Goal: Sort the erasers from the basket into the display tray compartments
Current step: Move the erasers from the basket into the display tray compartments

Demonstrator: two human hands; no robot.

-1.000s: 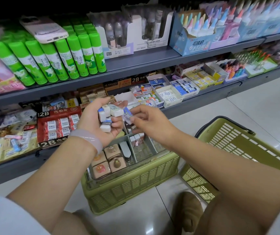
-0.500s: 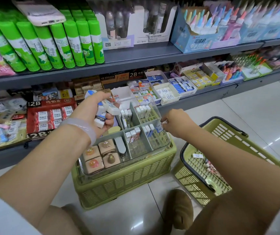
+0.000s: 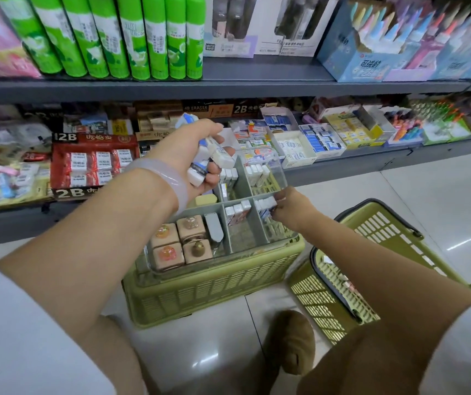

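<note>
Left hand (image 3: 191, 155): raised over the far-left part of the display tray (image 3: 278, 172), fingers curled round a clutch of white-and-blue erasers (image 3: 214, 159); pale bangle (image 3: 168, 181) on the wrist. Right hand (image 3: 291, 208): at the tray's right edge, fingertips pinching a small eraser (image 3: 267, 213) at the near-right compartment, beside a row of upright erasers (image 3: 265, 202) already standing there.

Tray: clear, grey dividers, resting on an upturned green basket (image 3: 214, 292). Middle compartment holds a short row of boxed erasers (image 3: 238, 212); far compartments hold more upright white ones. Near-left compartment holds four tan square boxes (image 3: 181, 242) and a grey item, type unclear.

Second green basket (image 3: 371, 243): on the floor just right of the first, under the right forearm, which hides most of its contents; a few small packets show inside.

Behind: shelf (image 3: 228, 85) with green glue sticks (image 3: 120, 38) above, eraser boxes on the lower shelf. Brown shoe (image 3: 291, 340) on the tiled floor.
</note>
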